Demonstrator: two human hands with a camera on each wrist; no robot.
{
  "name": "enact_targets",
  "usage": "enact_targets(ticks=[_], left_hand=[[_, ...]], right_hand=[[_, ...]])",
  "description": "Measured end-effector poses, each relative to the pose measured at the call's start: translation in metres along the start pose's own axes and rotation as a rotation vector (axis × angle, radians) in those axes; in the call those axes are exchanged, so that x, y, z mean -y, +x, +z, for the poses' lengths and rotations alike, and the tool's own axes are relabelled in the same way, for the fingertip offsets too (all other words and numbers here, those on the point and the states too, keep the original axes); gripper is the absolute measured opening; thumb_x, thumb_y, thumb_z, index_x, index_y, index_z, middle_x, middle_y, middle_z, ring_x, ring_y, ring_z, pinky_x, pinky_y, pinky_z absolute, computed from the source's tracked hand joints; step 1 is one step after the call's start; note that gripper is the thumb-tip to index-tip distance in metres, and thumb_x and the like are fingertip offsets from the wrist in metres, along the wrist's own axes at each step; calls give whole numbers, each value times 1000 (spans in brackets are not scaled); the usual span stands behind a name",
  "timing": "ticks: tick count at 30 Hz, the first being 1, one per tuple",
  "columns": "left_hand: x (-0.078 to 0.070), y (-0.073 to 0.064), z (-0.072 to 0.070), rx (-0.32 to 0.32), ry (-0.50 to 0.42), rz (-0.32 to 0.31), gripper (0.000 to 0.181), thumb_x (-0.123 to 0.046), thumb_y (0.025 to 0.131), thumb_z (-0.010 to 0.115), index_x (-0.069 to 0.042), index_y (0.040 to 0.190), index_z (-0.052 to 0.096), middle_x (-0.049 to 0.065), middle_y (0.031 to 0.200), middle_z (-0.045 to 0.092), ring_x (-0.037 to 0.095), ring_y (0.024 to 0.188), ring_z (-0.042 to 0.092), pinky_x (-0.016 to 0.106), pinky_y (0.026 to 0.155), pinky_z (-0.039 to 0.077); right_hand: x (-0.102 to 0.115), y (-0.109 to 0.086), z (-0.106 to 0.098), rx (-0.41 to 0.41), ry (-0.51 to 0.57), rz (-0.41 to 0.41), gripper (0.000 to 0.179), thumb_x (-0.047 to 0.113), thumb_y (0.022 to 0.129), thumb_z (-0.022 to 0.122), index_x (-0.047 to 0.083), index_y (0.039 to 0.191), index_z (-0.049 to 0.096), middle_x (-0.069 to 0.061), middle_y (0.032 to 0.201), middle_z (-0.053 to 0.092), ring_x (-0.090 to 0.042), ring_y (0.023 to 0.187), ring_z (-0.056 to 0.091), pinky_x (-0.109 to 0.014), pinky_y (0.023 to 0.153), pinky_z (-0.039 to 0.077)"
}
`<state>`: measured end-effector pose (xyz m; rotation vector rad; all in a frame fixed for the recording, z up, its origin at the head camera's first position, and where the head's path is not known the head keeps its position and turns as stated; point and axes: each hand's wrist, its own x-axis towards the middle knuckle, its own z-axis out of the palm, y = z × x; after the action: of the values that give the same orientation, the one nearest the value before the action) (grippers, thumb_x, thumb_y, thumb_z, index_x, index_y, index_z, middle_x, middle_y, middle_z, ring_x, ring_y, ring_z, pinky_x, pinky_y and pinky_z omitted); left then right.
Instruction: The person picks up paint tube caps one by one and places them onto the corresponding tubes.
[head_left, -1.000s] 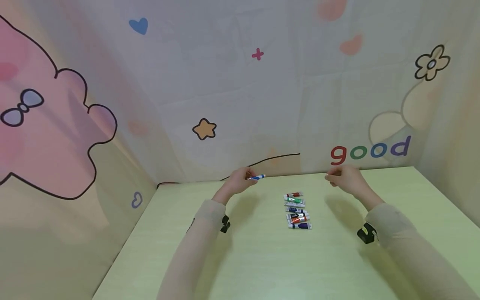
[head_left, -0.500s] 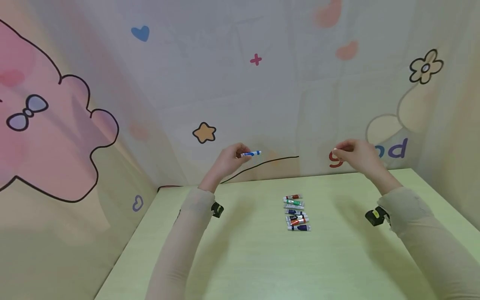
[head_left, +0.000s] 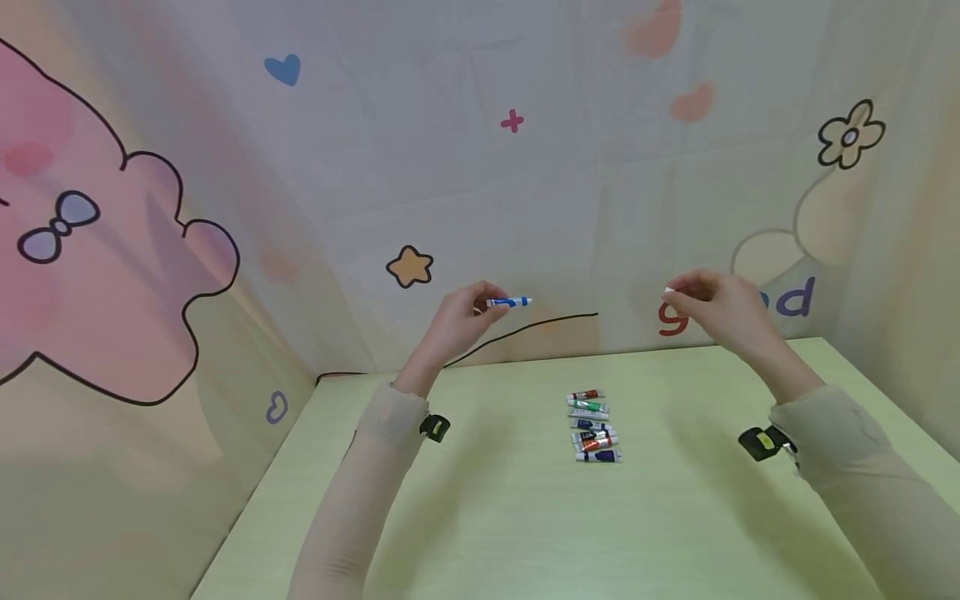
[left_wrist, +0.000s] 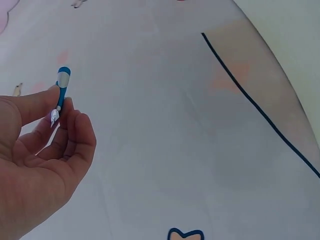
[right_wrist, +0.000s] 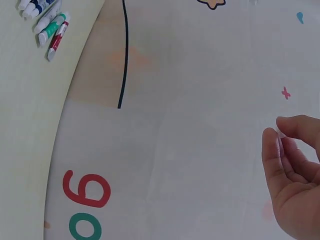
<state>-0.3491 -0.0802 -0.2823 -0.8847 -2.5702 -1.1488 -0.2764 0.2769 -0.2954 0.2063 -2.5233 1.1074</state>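
Note:
In the head view my left hand (head_left: 459, 323) is raised above the table, pinching a slim blue-and-white paint tube (head_left: 513, 302) between thumb and fingers. The tube points right, level with the wall behind. Seen from the left wrist, the same tube (left_wrist: 63, 80) has a blue and white body, with a silvery end near the fingers. My right hand (head_left: 726, 312), also raised and well apart from the left, pinches a small white cap (head_left: 668, 291). Thumb and fingertips mostly hide that cap (right_wrist: 280, 134) in the right wrist view.
Between and below the hands, several paint tubes lie in a column on the pale green table (head_left: 510, 517). Among them are a red tube (head_left: 584, 395), a green tube (head_left: 589, 406), an orange tube (head_left: 598, 444) and a purple tube (head_left: 600, 457). A printed cloth (head_left: 450, 167) hangs behind.
Both hands have risen off the table's far edge to in front of the cloth, still holding the tube and cap. They have moved little over the last half second.

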Motion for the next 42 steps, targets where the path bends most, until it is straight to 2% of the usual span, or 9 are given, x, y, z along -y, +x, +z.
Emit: enact_targets(ticks=[7,13,21,31,42], left_hand=[[-22,-11,-7,-23,-5,46,21,-20,101,64,-6,116,67,5,99,68,20,88,63,30,70,49],[-35,-26,-10,-42,-42,88,20,-17,101,64,-5,116,67,8,100,68,26,89,66,32,74,53],[-42,-42,-13,-83,-33,125,19,-16,100,66,-5,115,68,5,98,67,20,86,61,32,79,54],[-50,-54,-12,-81,-48,146,18,-16,100,66,-6,115,69,3,101,68,18,87,61,35,84,55],[-55,-65,-9,-67,-54,171,18,-16,100,66,-6,114,69,3,100,68,17,88,62,36,84,56]], right_hand=[[14,-13,-5,-40,8,-54,41,39,100,62,3,120,66,-17,108,70,-27,96,62,-25,71,47],[25,-24,-8,-71,16,-109,37,38,99,65,5,116,68,-13,103,72,-16,88,63,-20,68,46],[42,-41,-10,-73,40,-127,29,33,99,67,8,114,70,-8,101,72,-11,83,63,-20,67,48],[50,-52,-6,-71,41,-197,22,26,98,69,9,112,71,-6,95,74,-3,78,67,-17,70,49],[53,-60,-2,-71,29,-279,19,24,98,69,10,109,72,-5,98,73,-4,81,66,-14,69,50]])
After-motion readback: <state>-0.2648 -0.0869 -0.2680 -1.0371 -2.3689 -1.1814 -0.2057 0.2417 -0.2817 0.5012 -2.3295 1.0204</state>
